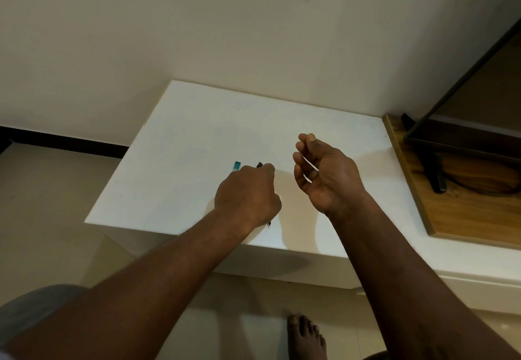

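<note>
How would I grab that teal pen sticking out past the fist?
I'd pinch the teal pen by its short exposed end, from above, on the far side of the left hand. Only that end shows, the fist covers the rest, and the black pen lies close on its right.

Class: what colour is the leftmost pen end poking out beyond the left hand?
The pen shows teal at that end, clearest in the head view.
</note>
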Tool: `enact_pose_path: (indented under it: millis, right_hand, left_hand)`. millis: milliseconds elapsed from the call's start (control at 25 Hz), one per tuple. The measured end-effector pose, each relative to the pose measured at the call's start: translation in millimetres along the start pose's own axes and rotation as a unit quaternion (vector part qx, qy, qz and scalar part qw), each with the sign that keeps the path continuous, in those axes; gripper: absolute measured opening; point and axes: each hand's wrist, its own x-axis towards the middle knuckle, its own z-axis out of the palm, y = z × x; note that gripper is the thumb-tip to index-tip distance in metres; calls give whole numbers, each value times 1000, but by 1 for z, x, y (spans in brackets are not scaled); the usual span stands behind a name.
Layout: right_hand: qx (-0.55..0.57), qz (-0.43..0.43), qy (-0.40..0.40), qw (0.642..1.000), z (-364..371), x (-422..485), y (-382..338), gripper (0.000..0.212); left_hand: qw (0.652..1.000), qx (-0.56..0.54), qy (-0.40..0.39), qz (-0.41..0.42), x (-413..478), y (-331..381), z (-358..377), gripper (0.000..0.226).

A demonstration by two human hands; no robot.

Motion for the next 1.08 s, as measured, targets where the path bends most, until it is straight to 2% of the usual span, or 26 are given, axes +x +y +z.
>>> enact_pose_path:
  millis: [160,280,360,440,600,720,920,1080]
  right_hand:
    - [-4,-6,-1,1000,2,-1,0,8]
    - [-8,-17,-6,1000,2,-2,-1,6]
    - [-19,-31,-9,999,2,-2,-2,5]
    - [-27,-47,-6,999,1,-2,-3,6]
    - [-32,-69,10,997,0,-1,-6,10]
    - [-22,-74,18,997,-2,-1,-9,11]
    - [-11,-75,29,997,-3,0,-13,13]
    - [-10,-72,33,997,-4,-1,-13,13]
  left_hand:
    - [999,-16,-3,-35,0,-1,-3,45]
    - [992,-112,-8,-60,2,-2,-5,48]
    - [970,-226,-25,-82,7,-4,-8,52]
    - [943,-318,-37,-93,11,-4,-11,45]
    - [903,-416,-45,-96,14,-7,-11,19]
    - [861,-487,-87,-121,14,-9,-12,18]
    - [850,-495,-120,-134,12,-7,-16,21]
    - [861,-474,-132,-127,8,-2,-20,38]
